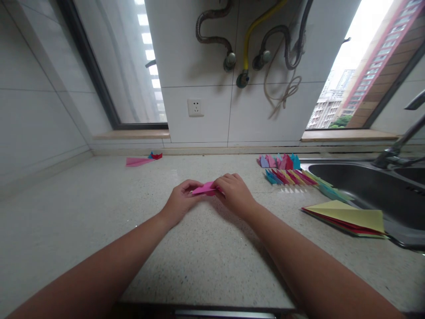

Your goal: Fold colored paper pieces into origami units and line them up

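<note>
A small piece of folded bright pink paper (pixel 205 189) is held between both hands, just above the speckled countertop (pixel 199 261). My left hand (pixel 182 198) pinches its left end between thumb and fingers. At the other end, my right hand (pixel 235 191) is closed around the paper, its fingers covering that part. How the covered folds run cannot be made out.
At the back left lie a pink folded paper (pixel 139 162) and small red and blue pieces (pixel 155 155). Rows of colourful folded papers (pixel 288 177) stand back right, near a larger yellow folded stack (pixel 348 215). A steel sink (pixel 352 181) with a faucet (pixel 395 150) borders the right.
</note>
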